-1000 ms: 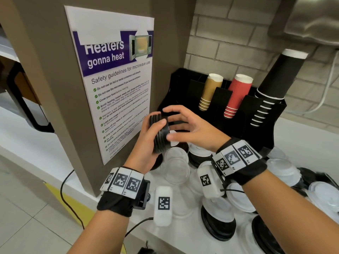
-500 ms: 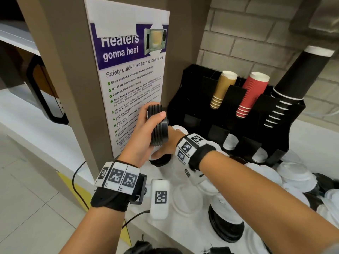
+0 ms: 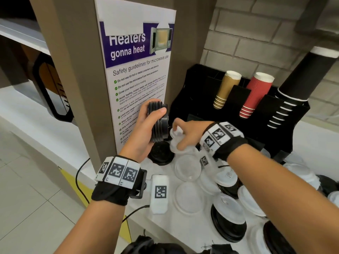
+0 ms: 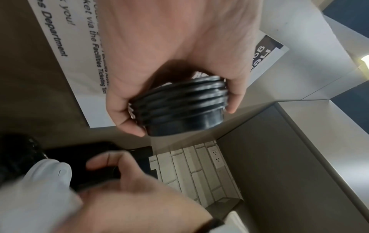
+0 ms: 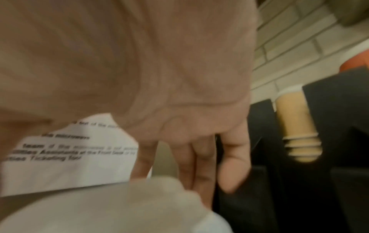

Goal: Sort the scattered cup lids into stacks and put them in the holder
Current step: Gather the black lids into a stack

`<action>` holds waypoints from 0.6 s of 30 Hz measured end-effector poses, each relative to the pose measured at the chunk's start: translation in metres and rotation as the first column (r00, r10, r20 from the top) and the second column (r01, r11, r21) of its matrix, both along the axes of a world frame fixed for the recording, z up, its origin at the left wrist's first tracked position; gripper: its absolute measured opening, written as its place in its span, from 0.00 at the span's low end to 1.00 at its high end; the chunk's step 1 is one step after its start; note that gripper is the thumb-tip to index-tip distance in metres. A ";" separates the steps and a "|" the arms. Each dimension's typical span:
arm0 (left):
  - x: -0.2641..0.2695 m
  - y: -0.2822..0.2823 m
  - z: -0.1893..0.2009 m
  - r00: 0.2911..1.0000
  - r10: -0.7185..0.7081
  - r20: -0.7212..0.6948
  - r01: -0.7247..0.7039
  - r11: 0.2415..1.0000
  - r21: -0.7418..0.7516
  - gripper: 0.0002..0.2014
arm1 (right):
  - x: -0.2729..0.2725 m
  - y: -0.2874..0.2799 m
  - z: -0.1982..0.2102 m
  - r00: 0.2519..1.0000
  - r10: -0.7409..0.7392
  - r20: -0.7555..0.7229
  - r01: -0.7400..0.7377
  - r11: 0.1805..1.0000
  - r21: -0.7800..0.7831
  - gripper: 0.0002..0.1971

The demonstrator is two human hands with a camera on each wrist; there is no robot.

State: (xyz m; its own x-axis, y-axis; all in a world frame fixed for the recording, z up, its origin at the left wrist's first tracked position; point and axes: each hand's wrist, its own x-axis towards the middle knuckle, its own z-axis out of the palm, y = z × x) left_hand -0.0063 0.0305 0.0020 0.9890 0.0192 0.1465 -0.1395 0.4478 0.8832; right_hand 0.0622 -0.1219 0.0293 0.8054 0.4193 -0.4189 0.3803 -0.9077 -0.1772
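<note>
While the left hand [image 3: 146,129] went on gripping its black stack [image 3: 158,121], the right hand [image 3: 187,133] had left it. A second before, both hands met around that stack in front of the poster [image 3: 136,74]; now the right had dropped away to the counter [image 3: 102,182] and closed its fingertips on a clear lid [image 3: 175,136] lying just beside a black lid [image 3: 160,153]. To my eye that meant the black stack was judged done for the moment and the sorting had moved on to the clear ones (none of it had reached the holder [image 3: 201,99] yet).

On the left, the forearm rose from the counter edge with the wrist bent back, thumb across the near rim of the stack and fingers wrapped behind, so the lids stood on edge, held up off the counter and close to the poster. The left wrist view showed the same clasp [image 4: 179,105], tight on both sides.

Further right, the right arm crossed over the scattered white and black lids, wrist high, palm down, fingers pointing toward the pillar. It pinched the clear lid between thumb and fingers; its own wrist view was too blurred to add more. Beyond it the holder stood against the brick wall, well stocked with cups.
</note>
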 end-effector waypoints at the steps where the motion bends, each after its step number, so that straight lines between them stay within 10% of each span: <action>1: 0.000 0.000 0.000 1.000 0.005 -0.005 -0.005 1.000 0.001 0.18 | 0.000 -0.007 0.006 0.999 0.000 -0.041 -0.004 0.996 -0.094 0.33; 4: 0.001 0.000 0.000 1.000 0.015 -0.017 -0.015 1.000 0.013 0.15 | -0.001 -0.014 0.011 1.000 0.002 -0.011 -0.005 0.950 -0.313 0.39; 9: 0.002 0.000 0.001 1.000 0.018 -0.017 -0.017 1.000 0.022 0.16 | -0.007 0.016 -0.017 0.969 0.169 0.181 -0.143 0.978 -0.153 0.34; 18: -0.003 0.001 0.002 1.000 0.017 -0.015 -0.016 0.999 0.034 0.18 | -0.008 0.058 -0.054 0.938 0.318 0.135 -0.249 0.893 -0.375 0.39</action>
